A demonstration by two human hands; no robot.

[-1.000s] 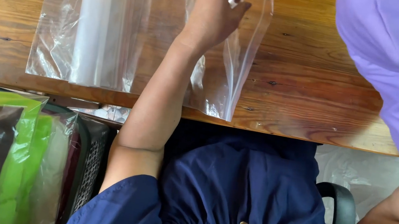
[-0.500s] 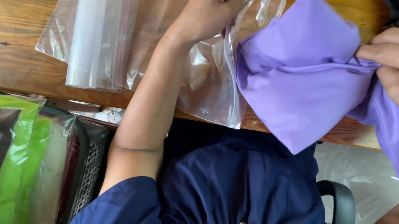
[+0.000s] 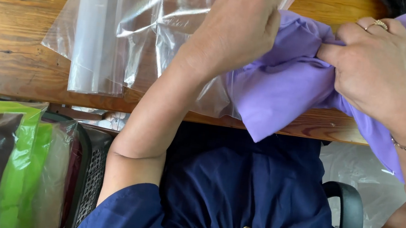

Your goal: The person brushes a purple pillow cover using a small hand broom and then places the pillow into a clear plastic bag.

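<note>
Head view: the left hand (image 3: 237, 28) grips the mouth of a clear plastic bag (image 3: 135, 29) that lies on the wooden worktop (image 3: 13, 21), fingers closed on its film. Just right of the bag, the right hand (image 3: 382, 65) pinches a bunched purple cloth (image 3: 282, 88), pressing its folded end against the bag's opening. Most of the cloth hangs outside the bag, one corner drooping past the worktop's near edge, so the bagging looks barely begun. Below the worktop's left end sit packed bags (image 3: 2, 164) with green and dark contents.
</note>
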